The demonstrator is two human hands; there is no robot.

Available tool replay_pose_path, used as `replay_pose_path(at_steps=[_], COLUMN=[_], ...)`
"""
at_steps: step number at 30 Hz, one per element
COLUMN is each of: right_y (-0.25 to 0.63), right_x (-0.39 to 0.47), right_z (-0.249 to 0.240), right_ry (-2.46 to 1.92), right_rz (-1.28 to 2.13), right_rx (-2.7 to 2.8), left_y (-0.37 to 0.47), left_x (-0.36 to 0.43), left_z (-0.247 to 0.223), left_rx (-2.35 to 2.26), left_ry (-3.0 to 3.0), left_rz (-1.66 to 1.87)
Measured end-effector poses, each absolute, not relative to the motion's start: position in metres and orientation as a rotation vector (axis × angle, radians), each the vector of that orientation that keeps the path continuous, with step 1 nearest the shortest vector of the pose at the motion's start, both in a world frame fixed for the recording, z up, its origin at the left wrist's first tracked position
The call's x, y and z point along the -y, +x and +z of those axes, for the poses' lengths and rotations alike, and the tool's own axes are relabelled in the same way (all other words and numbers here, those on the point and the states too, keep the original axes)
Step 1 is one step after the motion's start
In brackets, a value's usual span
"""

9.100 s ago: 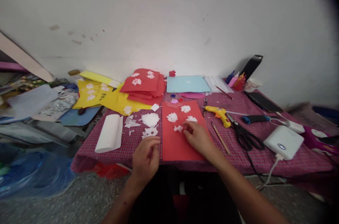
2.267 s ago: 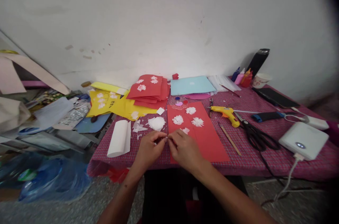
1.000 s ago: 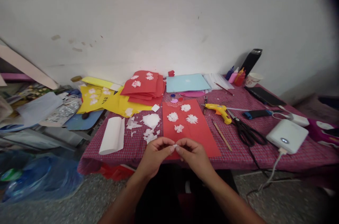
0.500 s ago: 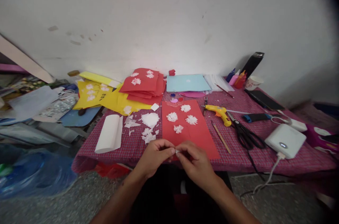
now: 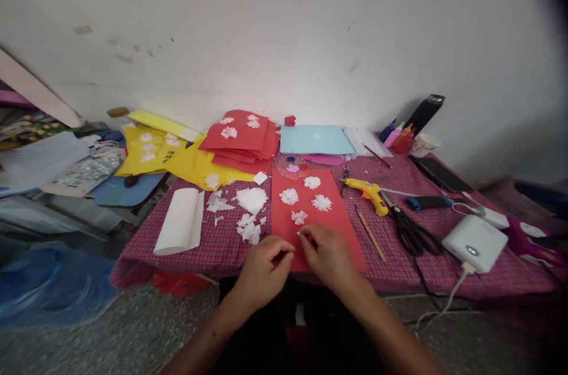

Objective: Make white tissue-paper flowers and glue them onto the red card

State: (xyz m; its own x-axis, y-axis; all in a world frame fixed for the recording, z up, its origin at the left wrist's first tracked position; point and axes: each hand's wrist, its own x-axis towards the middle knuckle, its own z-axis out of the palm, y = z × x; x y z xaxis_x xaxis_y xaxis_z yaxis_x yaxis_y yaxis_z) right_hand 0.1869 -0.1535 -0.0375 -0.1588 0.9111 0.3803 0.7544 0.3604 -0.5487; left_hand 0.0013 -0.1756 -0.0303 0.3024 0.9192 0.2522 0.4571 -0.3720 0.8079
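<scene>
A sheet of red paper (image 5: 328, 233) lies before me with several white crinkled paper flowers on it, among them a small one (image 5: 299, 217) lowest on the sheet. My right hand (image 5: 331, 256) is over the sheet, thumb and forefinger pinched on a tiny white piece of paper (image 5: 299, 233) just below that flower. Over the sheet's lower left corner, my left hand (image 5: 265, 265) has its fingers curled, thumb and forefinger tips close together, and I see nothing between them. Loose white paper pieces (image 5: 249, 229) are on the cloth beyond my left hand.
A folded white paper (image 5: 177, 221) lies at left; red sheets (image 5: 239, 144) and yellow paper (image 5: 190, 168) are stacked behind. On the right are a yellow glue gun (image 5: 366, 188), a wooden stick (image 5: 371, 236), black scissors (image 5: 415, 233) and a white power bank (image 5: 475, 243) with cables.
My hands have come apart. The right one has moved slightly up the sheet with the tiny paper piece; the left has shifted a little down and away from it.
</scene>
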Motion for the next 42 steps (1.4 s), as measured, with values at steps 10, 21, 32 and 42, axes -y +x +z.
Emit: replay_pose_path(at_steps=[10, 21, 32, 42], right_y=[0.201, 0.200, 0.192, 0.179], right_x=[0.142, 0.136, 0.141, 0.126], right_z=[-0.042, -0.034, -0.048, -0.039], right_ry=[-1.428, -1.415, -1.418, -1.610], right_rz=[0.330, 0.446, 0.380, 0.239], right_rx=[1.826, 1.767, 1.939, 2.001], left_y=[0.018, 0.022, 0.005, 0.002], left_x=[0.165, 0.168, 0.142, 0.132], left_z=[-0.021, -0.023, -0.029, -0.029], left_rx=[-1.427, -1.376, -1.096, -1.105], left_ry=[2.511, 2.515, 2.239, 1.998], left_rz=[0.654, 0.603, 0.796, 0.905])
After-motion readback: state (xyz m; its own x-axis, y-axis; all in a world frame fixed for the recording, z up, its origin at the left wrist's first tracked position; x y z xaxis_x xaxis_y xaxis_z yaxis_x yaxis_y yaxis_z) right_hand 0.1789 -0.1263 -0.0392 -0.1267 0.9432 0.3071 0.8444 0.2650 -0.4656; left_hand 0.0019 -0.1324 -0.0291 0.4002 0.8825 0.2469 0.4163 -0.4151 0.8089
